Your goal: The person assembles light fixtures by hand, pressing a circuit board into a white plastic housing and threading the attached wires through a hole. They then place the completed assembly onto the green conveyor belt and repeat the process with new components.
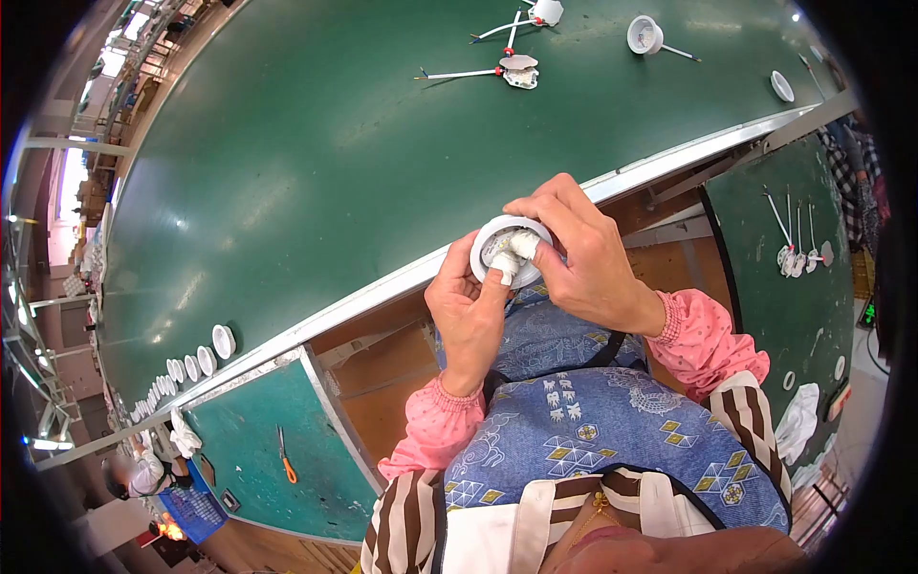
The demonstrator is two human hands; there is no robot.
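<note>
**Both hands on a white round lamp housing at the near tabletop edge**

The left hand (469,311) grips the white lamp housing (509,251) from below, thumb pressed into its centre. The right hand (579,253) clasps it from above and the side, fingers curled over the rim. The housing is held in the air just off the near edge of the green tabletop (316,172), above the person's lap. Wired lamp parts (516,71) lie near the far edge. A row of white housings (196,362) stands along the near edge toward the left. Orange-handled scissors (285,457) rest on a lower side shelf (258,478).
</note>
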